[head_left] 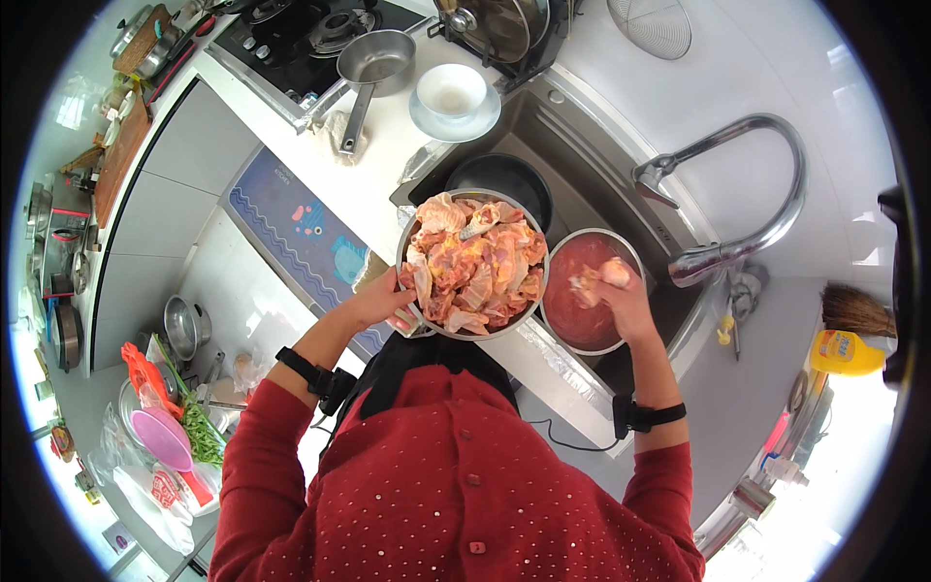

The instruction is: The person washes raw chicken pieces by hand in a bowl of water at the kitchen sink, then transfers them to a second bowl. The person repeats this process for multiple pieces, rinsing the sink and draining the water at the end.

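Note:
My left hand [383,296] grips the near left rim of a round metal bowl [486,337] heaped with raw chicken pieces [476,265]. This bowl is held over the sink's front edge. To its right, a second metal bowl [640,266] with reddish, cloudy water [582,313] sits in the sink. Over that water my right hand [627,304] grasps a raw chicken piece [614,273]. Whether anything lies under the water cannot be seen.
A curved chrome faucet [789,156] arches over the brown sink [582,156]. Behind the full bowl, a dark pan [502,171] rests in the sink. On the counter stand a white bowl on a plate [452,94] and a saucepan [376,62], near the gas stove [305,44].

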